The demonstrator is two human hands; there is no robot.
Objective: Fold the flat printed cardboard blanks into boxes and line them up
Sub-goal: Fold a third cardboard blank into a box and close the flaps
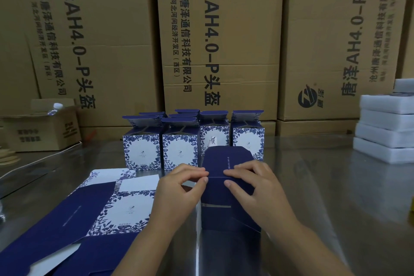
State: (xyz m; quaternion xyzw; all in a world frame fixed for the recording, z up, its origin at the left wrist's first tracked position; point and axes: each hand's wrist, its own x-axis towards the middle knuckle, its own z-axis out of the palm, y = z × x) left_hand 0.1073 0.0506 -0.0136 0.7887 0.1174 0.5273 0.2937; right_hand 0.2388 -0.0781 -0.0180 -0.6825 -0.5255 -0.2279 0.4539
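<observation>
Head view only.

Blue box stands on the desk, centre, close to the person, dark side facing the camera. Its top flap tilts up and away.

Left hand is at the box's upper left edge. The fingers are curled, with thumb and forefinger pinching along the fold line.

Right hand is at the upper right edge. The fingers are curled over the same fold line and the thumb presses on the near face. Both hands hold the box, fingertips nearly meeting at the crease.

Finished boxes stand just behind it in a row of four, white fronts with blue floral borders and lids up. More lids show behind the left ones. The blue box hides the lower part of the third.

Flat blanks lie on the desk to the left, by the left forearm, overlapping and print side up.

Foam blocks, white, are stacked at the desk's right edge.

A small carton sits far left, open, with a bottle sticking out of it.

Big brown cartons with printed text wall off the back.
</observation>
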